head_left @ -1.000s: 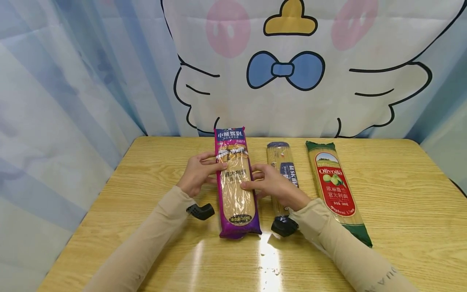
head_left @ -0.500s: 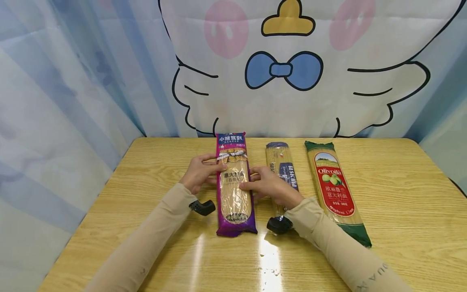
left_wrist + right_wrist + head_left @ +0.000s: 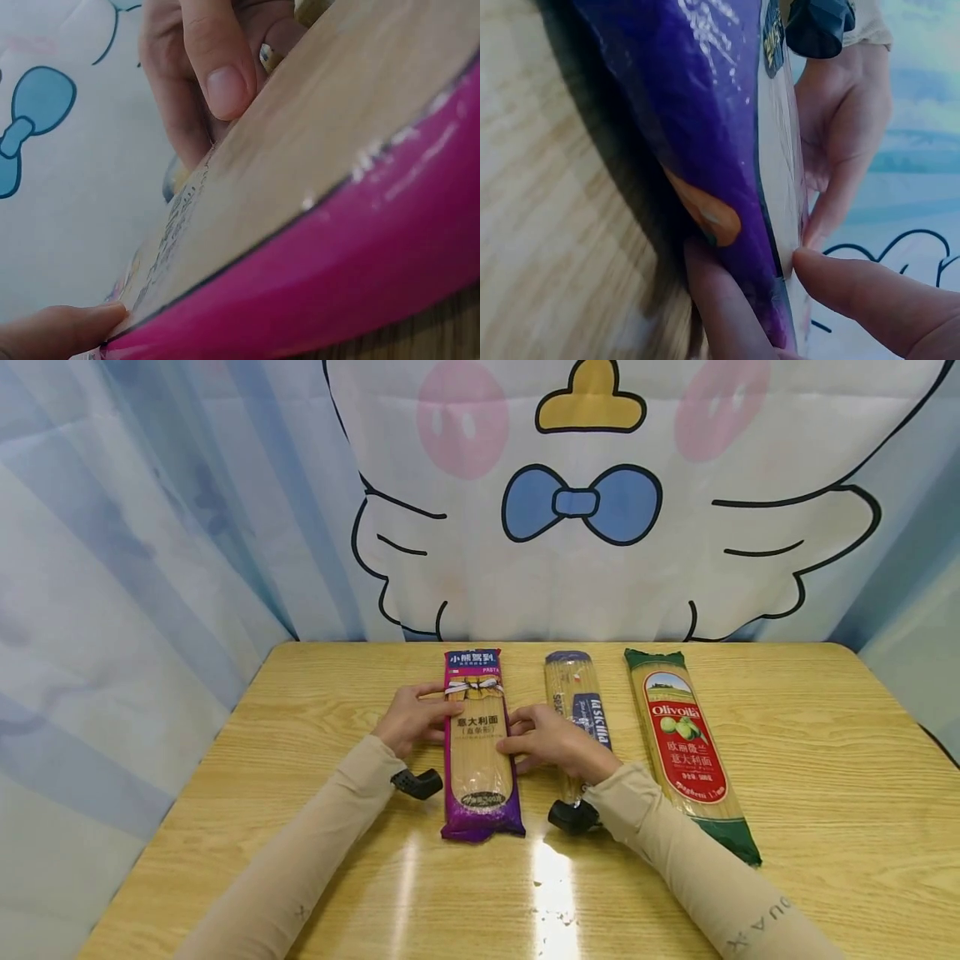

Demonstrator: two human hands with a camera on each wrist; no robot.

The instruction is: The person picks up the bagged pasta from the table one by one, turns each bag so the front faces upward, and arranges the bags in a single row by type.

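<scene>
A purple and magenta pack of spaghetti point(image 3: 480, 760) lies lengthwise between my two hands, close over the table. Its left edge is gripped by my left hand point(image 3: 411, 720), thumb on the front. My right hand point(image 3: 553, 743) grips the opposite edge, its thumb also on the front face. In the right wrist view, that thumb point(image 3: 862, 296) presses the face while a finger point(image 3: 724, 300) reaches under the purple side point(image 3: 705, 150). The left wrist view has the left thumb point(image 3: 67, 326) at the magenta edge. Fingers behind the pack are partly hidden.
Just right of the held pack lies a blue-labelled spaghetti pack point(image 3: 573, 685), partly covered by the right hand. Farther right is a green-ended pack with a red label point(image 3: 686, 743). A printed curtain point(image 3: 577, 585) hangs behind the wooden table point(image 3: 337, 877).
Both hands have lowered the purple pack and brought its top end nearer, so it lies flatter. The other two packs have stayed put.
</scene>
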